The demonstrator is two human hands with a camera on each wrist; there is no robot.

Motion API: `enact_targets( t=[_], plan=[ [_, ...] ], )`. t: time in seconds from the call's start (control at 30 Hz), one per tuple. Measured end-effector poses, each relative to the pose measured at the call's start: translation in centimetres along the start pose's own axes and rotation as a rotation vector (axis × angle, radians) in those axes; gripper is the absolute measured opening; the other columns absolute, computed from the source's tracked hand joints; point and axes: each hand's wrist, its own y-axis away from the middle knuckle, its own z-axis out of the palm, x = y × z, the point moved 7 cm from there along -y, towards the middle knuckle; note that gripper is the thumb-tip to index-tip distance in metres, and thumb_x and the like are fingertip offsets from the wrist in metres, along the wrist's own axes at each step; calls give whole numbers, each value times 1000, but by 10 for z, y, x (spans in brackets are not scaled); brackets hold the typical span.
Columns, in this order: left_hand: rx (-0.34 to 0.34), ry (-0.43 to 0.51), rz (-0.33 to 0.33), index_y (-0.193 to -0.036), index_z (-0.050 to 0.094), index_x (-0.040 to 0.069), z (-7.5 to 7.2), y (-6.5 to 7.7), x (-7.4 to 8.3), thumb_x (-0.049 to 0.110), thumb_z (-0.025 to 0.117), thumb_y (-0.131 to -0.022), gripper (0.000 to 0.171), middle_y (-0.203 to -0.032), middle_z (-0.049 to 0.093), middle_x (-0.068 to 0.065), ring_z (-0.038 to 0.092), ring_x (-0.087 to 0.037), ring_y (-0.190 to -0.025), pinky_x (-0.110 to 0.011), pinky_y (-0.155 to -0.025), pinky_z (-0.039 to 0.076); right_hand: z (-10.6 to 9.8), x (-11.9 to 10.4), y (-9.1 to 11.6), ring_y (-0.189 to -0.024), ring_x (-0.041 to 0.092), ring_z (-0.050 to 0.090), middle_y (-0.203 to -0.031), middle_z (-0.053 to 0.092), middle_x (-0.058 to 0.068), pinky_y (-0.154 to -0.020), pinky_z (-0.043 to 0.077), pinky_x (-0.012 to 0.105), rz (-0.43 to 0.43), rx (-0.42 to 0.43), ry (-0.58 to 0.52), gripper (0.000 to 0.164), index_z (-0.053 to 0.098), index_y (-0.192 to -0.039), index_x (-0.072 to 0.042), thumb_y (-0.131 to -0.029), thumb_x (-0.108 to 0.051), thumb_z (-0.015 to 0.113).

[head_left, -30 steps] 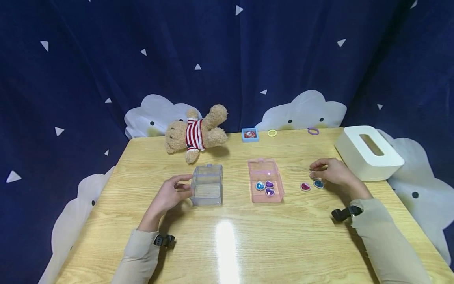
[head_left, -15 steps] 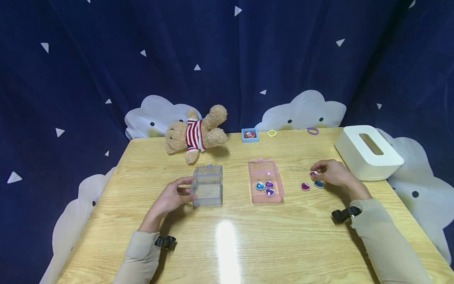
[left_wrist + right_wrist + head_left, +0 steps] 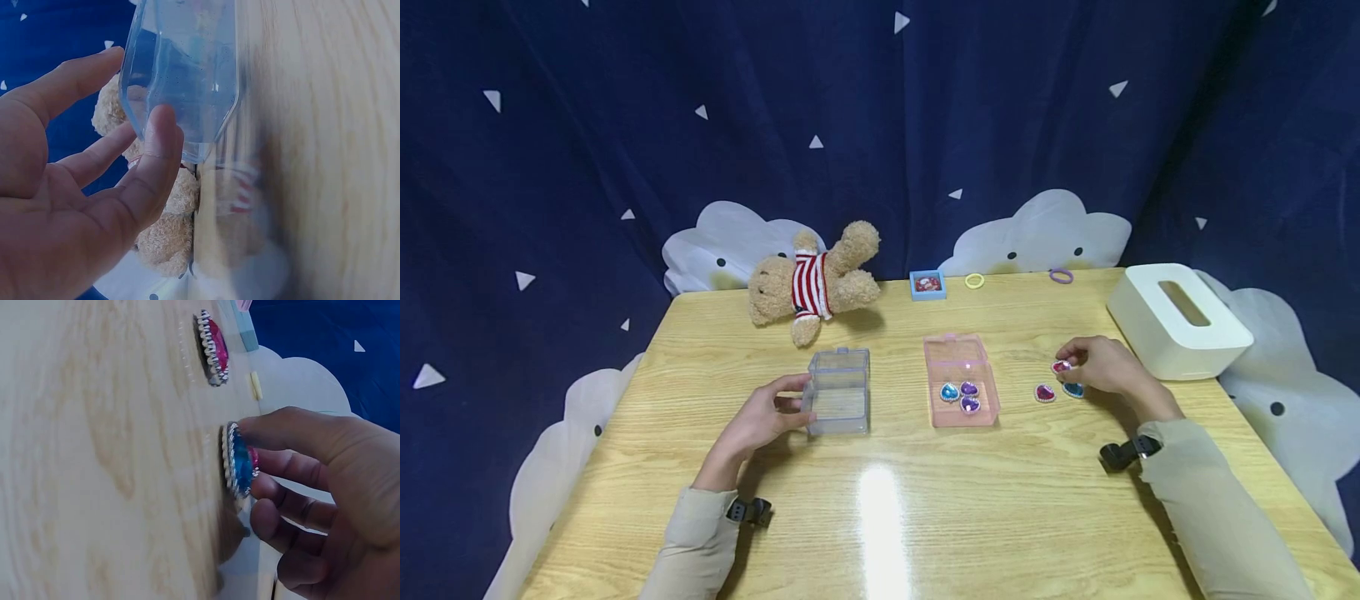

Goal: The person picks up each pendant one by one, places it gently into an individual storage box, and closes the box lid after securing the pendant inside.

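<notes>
In the head view my left hand holds a clear bluish plastic box by its left side, thumb toward the front and fingers toward the back; the box's lid is up. My right hand pinches a red heart-shaped gem with a pearly rim between thumb and fingertips. The right wrist view shows that gem mostly hidden behind a blue gem. Another red gem lies just left of the blue one. Between the hands, a pink plastic box with raised lid contains one blue and two purple gems.
A teddy bear in a striped shirt lies at the back left. Along the back edge are a small blue square frame, a yellow ring and a purple ring. A white tissue box stands close behind the right hand.
The red gem at my right fingertips has come into fuller view and shifted slightly left. My left thumb and fingers have moved a little farther over the clear box's left side.
</notes>
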Motion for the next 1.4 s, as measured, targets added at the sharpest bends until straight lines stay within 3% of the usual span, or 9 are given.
enact_targets(
  t=[0.37, 0.53, 0.83, 1.0, 1.17, 1.4],
  plan=[
    [4, 5, -9, -148, 45, 3, -1, 1, 2, 9, 77, -86, 69, -144, 49, -26, 57, -42, -122, -33, -90, 57, 0, -3, -1, -77, 14, 56, -85, 68, -3, -68, 43, 28, -11, -7, 48, 30, 74, -101, -15, -79, -33, 82],
    [1, 5, -14, -148, 45, 3, 0, 2, 1, 9, 76, -87, 69, -143, 49, -26, 57, -41, -122, -31, -88, 56, -1, -1, -1, -77, 16, 56, -84, 68, -2, -67, 43, 27, -2, 9, -11, 31, 74, -102, -13, -81, -35, 80],
    [4, -8, -20, -148, 45, 4, -1, 1, 0, 11, 77, -87, 69, -142, 49, -25, 57, -41, -122, -33, -91, 57, -9, -15, -1, -78, 15, 60, -91, 71, 2, -64, 45, 24, -58, 37, -75, 24, 73, -102, -15, -85, -30, 79],
    [9, -12, -25, -148, 46, 5, -1, 1, -2, 11, 77, -87, 69, -142, 50, -25, 58, -39, -122, -27, -87, 56, -15, -32, -1, -77, 17, 56, -98, 71, 4, -63, 44, 26, -59, 32, -90, 26, 72, -108, -16, -88, -31, 75],
    [9, -3, -24, -148, 46, 4, -1, 1, -3, 10, 77, -86, 69, -142, 50, -25, 59, -38, -121, -26, -86, 56, -20, -59, 0, -80, 18, 56, -100, 72, 5, -68, 45, 27, -114, 32, -102, 25, 73, -110, -15, -88, -24, 74],
    [5, -13, -18, -148, 46, 5, -1, 1, -2, 11, 77, -86, 70, -141, 50, -25, 59, -37, -119, -26, -86, 57, -14, -94, -2, -76, 19, 55, -101, 73, 3, -63, 46, 27, -162, -1, -141, 25, 74, -109, -20, -85, -22, 76]
  ],
)
